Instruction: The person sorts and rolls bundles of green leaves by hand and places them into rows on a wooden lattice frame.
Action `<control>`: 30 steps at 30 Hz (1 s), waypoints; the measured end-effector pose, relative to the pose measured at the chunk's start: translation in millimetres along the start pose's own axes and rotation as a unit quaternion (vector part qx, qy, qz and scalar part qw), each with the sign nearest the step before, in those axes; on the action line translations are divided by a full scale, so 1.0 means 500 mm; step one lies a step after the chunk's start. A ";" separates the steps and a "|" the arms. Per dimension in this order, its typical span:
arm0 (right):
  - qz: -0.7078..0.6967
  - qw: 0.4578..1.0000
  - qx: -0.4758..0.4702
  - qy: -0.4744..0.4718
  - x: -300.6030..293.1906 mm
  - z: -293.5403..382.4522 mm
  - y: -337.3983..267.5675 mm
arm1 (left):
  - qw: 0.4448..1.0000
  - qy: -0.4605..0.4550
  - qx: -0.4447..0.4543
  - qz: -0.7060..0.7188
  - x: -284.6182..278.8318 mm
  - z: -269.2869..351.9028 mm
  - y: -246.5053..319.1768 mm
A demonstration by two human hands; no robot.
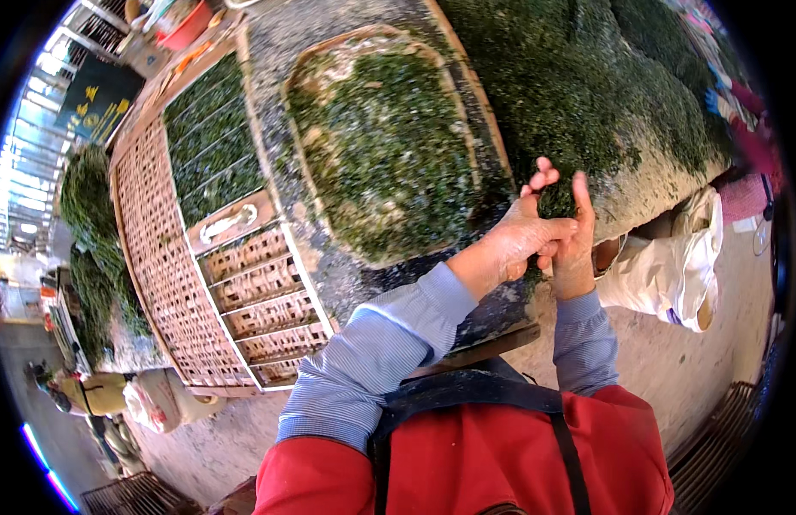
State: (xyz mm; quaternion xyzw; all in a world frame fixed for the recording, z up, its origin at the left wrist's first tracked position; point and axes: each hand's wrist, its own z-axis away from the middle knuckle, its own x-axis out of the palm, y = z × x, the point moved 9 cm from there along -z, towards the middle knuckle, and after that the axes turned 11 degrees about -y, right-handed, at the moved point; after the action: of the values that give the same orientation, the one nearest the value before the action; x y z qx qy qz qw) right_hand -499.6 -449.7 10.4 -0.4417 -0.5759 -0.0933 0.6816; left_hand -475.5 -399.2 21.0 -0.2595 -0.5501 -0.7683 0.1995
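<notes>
My left hand (pixel 520 235) reaches across and touches my right hand (pixel 575 241), whose fingers point up and are partly spread. The two hands overlap at the fingers, above the near right corner of the dark work surface (pixel 346 290). Both look wet, and neither shows an object in it. Left of them lies a shallow round-cornered tray (pixel 311 187) covered with chopped dark green seaweed-like strands (pixel 398 154). Beyond my right hand a large heap of the same green material (pixel 552 84) spreads over a pale surface.
Left of the tray stand a woven slatted rack (pixel 153 244) and a divided frame (pixel 234 322), with green strands in its far part. A white sack (pixel 668 270) sits at the right. A red basin (pixel 185 26) is at the back. Other people work at the far right and far left.
</notes>
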 end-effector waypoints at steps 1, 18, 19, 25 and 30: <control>-0.006 0.999 0.009 0.030 -0.018 -0.005 0.008 | 1.000 -0.003 0.018 -0.018 -0.024 0.033 0.017; -0.085 0.986 0.119 0.078 0.294 -0.109 0.709 | 0.937 0.176 -0.007 -0.303 -0.626 0.648 0.196; -0.076 0.983 0.142 0.087 0.285 -0.105 0.733 | 0.931 0.198 -0.014 -0.307 -0.650 0.665 0.191; 0.100 0.975 0.155 0.126 0.247 -0.114 0.731 | 0.889 0.302 -0.056 -0.340 -0.741 0.755 0.191; 0.078 0.977 0.178 0.086 0.220 -0.129 0.675 | 0.858 0.376 -0.069 -0.342 -0.786 0.800 0.202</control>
State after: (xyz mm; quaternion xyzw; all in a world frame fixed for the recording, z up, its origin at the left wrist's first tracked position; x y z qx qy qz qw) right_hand -204.6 -253.4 -57.7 -0.3469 -0.4862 0.0270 0.8016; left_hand -35.3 -43.0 -43.2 0.2405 -0.4327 -0.8634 0.0978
